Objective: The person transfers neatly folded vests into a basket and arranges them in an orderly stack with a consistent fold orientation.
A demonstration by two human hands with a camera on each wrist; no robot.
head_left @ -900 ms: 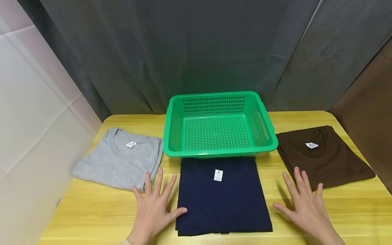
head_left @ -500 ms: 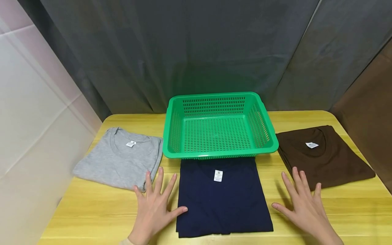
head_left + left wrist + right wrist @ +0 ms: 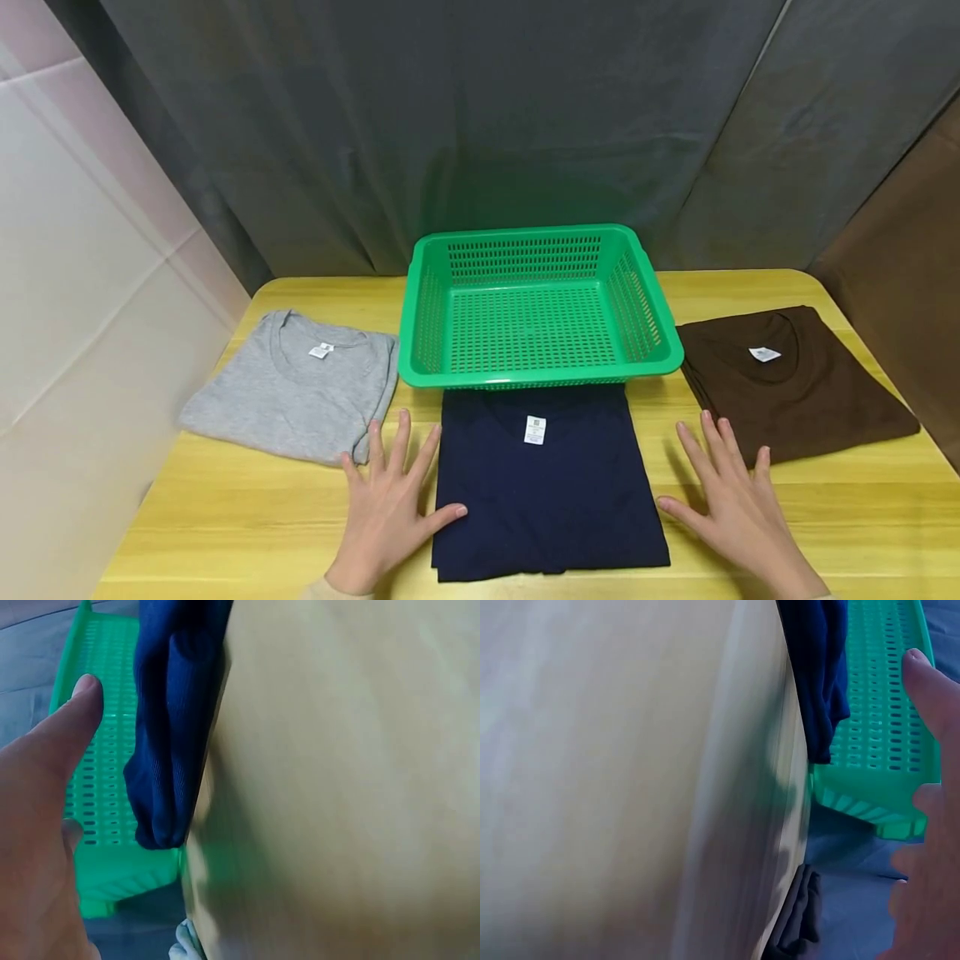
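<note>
A folded navy T-shirt (image 3: 551, 496) with a white neck label lies at the front middle of the table, its far edge under the rim of a green plastic basket (image 3: 536, 372). My left hand (image 3: 386, 508) is spread above the table at the shirt's left side, thumb over its edge as the head view shows it. On the other side my right hand (image 3: 738, 508) hovers with fingers spread, thumb pointing at the shirt. Neither hand holds anything. In the left wrist view, the navy shirt (image 3: 169, 735) shows beyond my thumb (image 3: 71, 727).
To the left lies a folded grey T-shirt (image 3: 300, 396), near the left fingertips. A folded brown T-shirt (image 3: 795, 383) lies to the right, close to the right fingers. Grey curtain (image 3: 450, 108) hangs behind the wooden table (image 3: 247, 525); a white panel (image 3: 90, 250) stands at left.
Both hands have shifted slightly inward towards the navy T-shirt, the left one rightwards and the right one leftwards. The shirts and basket look unmoved.
</note>
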